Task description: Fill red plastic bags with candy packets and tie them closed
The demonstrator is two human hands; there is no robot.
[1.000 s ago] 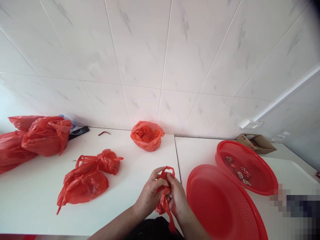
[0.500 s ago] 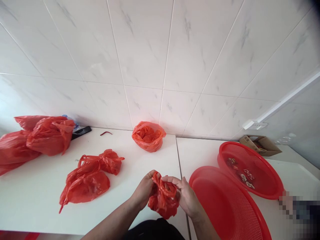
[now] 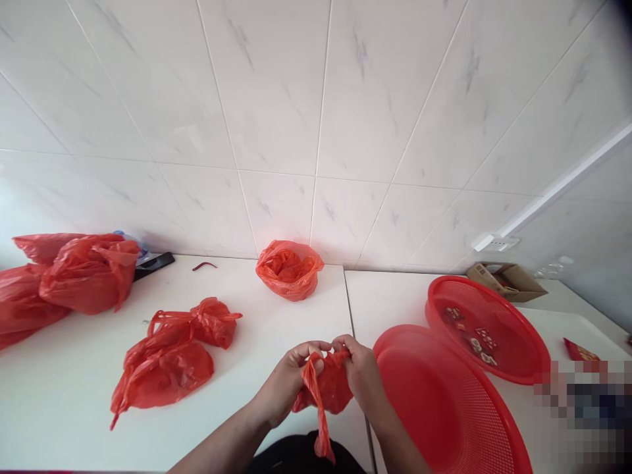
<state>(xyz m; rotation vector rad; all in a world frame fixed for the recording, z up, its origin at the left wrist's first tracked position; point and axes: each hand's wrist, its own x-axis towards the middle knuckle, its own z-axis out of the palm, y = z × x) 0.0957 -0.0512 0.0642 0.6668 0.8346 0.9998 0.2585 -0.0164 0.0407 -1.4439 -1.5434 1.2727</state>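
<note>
A small red plastic bag [image 3: 332, 388] hangs between my two hands, just above the front of the white table. My left hand [image 3: 286, 382] pinches its top on the left, where one handle strip droops down. On the right, my right hand [image 3: 363, 372] grips the bag's gathered edge with closed fingers. Whatever may be inside the bag cannot be made out. To the left lie several tied red bags [image 3: 170, 372] on the table. An open red bag [image 3: 289, 270] with crumpled red plastic inside stands near the wall.
A large red basket [image 3: 434, 395] is right of my hands; behind it another red basket [image 3: 540, 342] holds several small packets. Farther back are a cardboard box [image 3: 530, 289] and a socket [image 3: 496, 242]. Big red bags [image 3: 91, 283] sit at far left. A blurred person [image 3: 597, 401] is at right.
My fingers have shifted from within the bag's handles to its top edge, and one handle now hangs down. A red packet has come into view near the person at right.
</note>
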